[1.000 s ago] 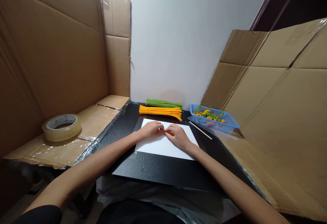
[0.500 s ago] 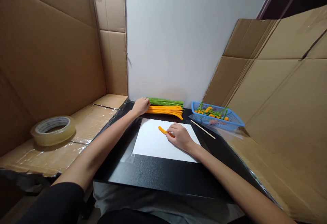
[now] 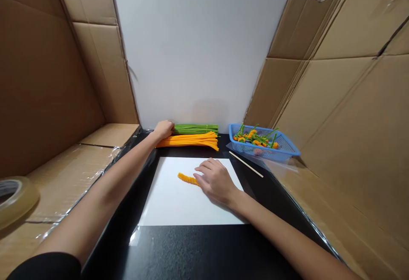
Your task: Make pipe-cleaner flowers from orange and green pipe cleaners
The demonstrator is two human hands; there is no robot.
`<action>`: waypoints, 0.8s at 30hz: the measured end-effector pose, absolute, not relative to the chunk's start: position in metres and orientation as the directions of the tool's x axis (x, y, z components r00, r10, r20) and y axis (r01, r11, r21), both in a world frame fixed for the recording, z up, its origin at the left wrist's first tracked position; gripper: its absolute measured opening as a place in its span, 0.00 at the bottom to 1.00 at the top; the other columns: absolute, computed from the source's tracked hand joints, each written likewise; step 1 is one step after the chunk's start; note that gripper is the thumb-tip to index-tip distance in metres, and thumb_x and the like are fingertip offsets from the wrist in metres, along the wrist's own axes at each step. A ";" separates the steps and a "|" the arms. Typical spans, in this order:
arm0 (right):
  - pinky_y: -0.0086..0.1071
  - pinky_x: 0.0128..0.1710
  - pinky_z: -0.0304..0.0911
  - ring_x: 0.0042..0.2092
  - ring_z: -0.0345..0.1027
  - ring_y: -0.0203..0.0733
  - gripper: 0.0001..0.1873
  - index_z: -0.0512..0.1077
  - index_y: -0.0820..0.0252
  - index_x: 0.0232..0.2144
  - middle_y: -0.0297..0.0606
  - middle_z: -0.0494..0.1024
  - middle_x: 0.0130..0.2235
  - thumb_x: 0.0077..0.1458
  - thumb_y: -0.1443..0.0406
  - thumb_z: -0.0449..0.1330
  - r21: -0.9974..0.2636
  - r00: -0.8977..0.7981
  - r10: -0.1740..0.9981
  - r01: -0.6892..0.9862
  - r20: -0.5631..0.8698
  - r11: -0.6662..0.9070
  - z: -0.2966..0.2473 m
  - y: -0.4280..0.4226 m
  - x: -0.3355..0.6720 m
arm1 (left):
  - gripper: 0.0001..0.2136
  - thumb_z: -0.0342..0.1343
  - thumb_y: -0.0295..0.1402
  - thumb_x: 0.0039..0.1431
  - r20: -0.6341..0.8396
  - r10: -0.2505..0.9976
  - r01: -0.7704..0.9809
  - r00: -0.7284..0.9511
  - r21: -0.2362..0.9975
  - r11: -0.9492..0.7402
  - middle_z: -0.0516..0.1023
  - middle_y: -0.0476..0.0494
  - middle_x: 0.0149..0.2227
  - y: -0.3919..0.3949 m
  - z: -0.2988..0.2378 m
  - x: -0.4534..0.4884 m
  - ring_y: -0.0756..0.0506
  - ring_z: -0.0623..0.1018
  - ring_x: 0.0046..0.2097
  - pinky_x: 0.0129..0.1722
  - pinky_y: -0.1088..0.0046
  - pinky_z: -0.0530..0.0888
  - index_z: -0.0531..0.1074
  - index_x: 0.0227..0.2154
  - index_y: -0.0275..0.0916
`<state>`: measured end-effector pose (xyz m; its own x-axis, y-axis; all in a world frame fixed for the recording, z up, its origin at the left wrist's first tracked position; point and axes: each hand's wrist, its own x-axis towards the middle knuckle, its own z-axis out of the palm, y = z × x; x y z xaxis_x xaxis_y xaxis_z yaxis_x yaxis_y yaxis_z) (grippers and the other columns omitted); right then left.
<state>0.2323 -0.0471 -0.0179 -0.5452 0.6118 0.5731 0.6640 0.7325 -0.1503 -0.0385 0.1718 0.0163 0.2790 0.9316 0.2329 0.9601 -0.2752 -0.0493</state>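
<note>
My left hand (image 3: 164, 129) reaches to the far end of the table, fingers curled at the left ends of the green pipe cleaner bundle (image 3: 196, 128) and the orange pipe cleaner bundle (image 3: 191, 140). What it grips is hidden. My right hand (image 3: 214, 180) rests on the white sheet (image 3: 172, 203), fingers extended, touching the right end of a short coiled orange pipe cleaner (image 3: 187, 178) lying on the paper.
A thin wooden stick (image 3: 246, 164) lies right of the sheet. A blue basket (image 3: 287, 150) holds several green-and-orange pieces. Cardboard panels stand left and right, a white wall behind. A tape roll (image 3: 14, 201) sits on the left cardboard ledge.
My left hand left the coiled pipe cleaner and went to the bundles at the back. My right hand has opened out flat over the coil. The camera has dropped closer to the table.
</note>
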 end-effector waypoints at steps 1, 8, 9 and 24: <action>0.38 0.41 0.59 0.42 0.70 0.45 0.08 0.79 0.61 0.37 0.41 0.82 0.38 0.64 0.65 0.60 -0.136 -0.537 0.603 0.670 0.590 0.729 -0.014 -0.043 0.235 | 0.10 0.58 0.30 0.54 0.225 0.931 0.958 0.288 -0.054 -0.283 0.83 0.37 0.43 0.172 0.017 -0.039 0.39 0.80 0.47 0.43 0.71 0.72 0.81 0.39 0.40; 0.38 0.43 0.58 0.44 0.70 0.47 0.11 0.79 0.61 0.36 0.43 0.81 0.39 0.66 0.66 0.56 -0.003 -0.501 0.687 0.807 0.525 0.591 0.025 0.034 0.253 | 0.07 0.60 0.31 0.48 0.218 0.905 0.930 0.366 -0.039 -0.366 0.83 0.37 0.38 0.173 0.022 -0.038 0.38 0.80 0.42 0.39 0.69 0.71 0.80 0.32 0.39; 0.38 0.44 0.59 0.46 0.70 0.47 0.11 0.79 0.61 0.36 0.43 0.81 0.40 0.65 0.67 0.56 -0.008 -0.476 0.724 0.833 0.498 0.553 0.029 0.050 0.256 | 0.07 0.60 0.32 0.48 0.226 0.900 0.926 0.373 -0.026 -0.377 0.83 0.37 0.38 0.174 0.023 -0.038 0.37 0.80 0.41 0.39 0.69 0.71 0.79 0.31 0.39; 0.36 0.48 0.62 0.51 0.70 0.48 0.13 0.79 0.59 0.44 0.44 0.80 0.47 0.63 0.68 0.56 -0.060 -0.432 0.869 0.887 0.241 0.457 0.023 0.168 0.211 | 0.19 0.65 0.48 0.48 0.154 0.911 0.608 0.382 0.701 -0.373 0.81 0.45 0.27 0.220 0.025 -0.064 0.47 0.76 0.30 0.29 0.75 0.68 0.79 0.34 0.36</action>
